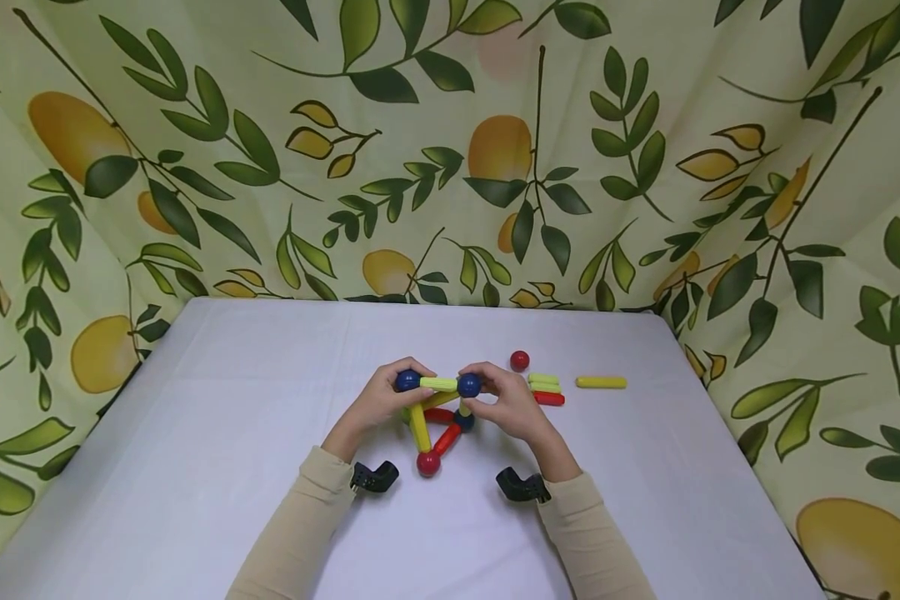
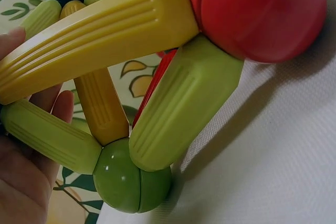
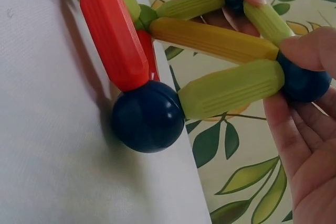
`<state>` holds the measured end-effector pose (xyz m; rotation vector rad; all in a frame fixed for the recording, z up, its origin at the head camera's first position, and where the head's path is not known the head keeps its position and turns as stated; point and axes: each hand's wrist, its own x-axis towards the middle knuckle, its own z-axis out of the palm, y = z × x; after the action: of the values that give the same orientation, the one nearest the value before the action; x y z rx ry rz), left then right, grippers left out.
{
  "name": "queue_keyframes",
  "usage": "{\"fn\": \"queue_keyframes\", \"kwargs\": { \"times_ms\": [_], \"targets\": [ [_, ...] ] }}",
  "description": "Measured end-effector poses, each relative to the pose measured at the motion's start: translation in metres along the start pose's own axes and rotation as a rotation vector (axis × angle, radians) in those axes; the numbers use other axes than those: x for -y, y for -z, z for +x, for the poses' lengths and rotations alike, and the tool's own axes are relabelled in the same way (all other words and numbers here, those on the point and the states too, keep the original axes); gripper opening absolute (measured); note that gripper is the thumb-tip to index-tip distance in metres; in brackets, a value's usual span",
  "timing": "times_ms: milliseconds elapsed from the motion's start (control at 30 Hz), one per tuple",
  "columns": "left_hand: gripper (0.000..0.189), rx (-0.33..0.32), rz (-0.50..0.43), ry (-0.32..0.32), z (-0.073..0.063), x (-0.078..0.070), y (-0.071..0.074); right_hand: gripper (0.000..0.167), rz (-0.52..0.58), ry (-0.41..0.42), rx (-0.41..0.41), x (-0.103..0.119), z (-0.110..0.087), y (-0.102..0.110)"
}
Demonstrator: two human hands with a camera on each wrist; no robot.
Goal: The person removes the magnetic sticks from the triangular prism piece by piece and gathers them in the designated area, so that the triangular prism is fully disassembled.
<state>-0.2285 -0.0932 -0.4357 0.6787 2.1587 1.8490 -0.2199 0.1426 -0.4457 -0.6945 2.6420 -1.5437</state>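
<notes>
Here, the left hand point(image 1: 375, 398) pinches one blue ball point(image 1: 407, 381) of a rod-and-ball frame point(image 1: 420, 429) on the worktop point(image 1: 270, 367); another blue ball point(image 1: 468, 385) is pinched by the right hand point(image 1: 508, 402). Beyond lie a loose red ball point(image 1: 520, 361), light-green rods point(image 1: 543, 379), a red rod point(image 1: 549, 399), a yellow rod point(image 1: 601, 382).

Left tabletop point(image 1: 217, 417) allows passage; frame point(image 1: 420, 428), loose rods point(image 1: 549, 399) obstruct

Lower centre-left of the frame: creased beige long fabric sleeve point(image 1: 288, 529), ending at the wrist of the bare left hand point(image 1: 378, 402); black, elbow-shaped wrist unit point(image 1: 377, 477) at the cuff. Lower centre-right: matching beige fabric sleeve point(image 1: 596, 537), bare right hand point(image 1: 513, 406), second black angled wrist unit point(image 1: 521, 486).
</notes>
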Motion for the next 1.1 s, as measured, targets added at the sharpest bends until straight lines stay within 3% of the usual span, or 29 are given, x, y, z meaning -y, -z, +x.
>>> {"fn": "queue_keyframes", "kwargs": {
  "times_ms": [400, 500, 667, 867, 1100],
  "targets": [
    [0.021, -0.004, -0.005, 0.0, 0.001, -0.003, -0.001, 0.036, 0.088, -0.013, 0.016, -0.004, 0.001, 0.0],
    [0.02, -0.02, 0.0, 0.018, 0.001, -0.004, -0.001, 0.037, 0.189, -0.036, 0.019, -0.007, 0.001, 0.003],
    [0.02, -0.05, 0.008, 0.022, -0.001, -0.004, 0.001, 0.043, 0.328, -0.083, -0.053, -0.017, 0.001, 0.01],
    [0.021, -0.053, 0.01, 0.01, -0.001, -0.004, 0.001, 0.05, 0.251, -0.182, -0.112, -0.037, 0.005, 0.005],
    [0.023, -0.048, 0.013, 0.02, 0.0, -0.004, 0.0, 0.046, 0.111, -0.283, -0.204, -0.055, 0.012, -0.003]
  ]
}}
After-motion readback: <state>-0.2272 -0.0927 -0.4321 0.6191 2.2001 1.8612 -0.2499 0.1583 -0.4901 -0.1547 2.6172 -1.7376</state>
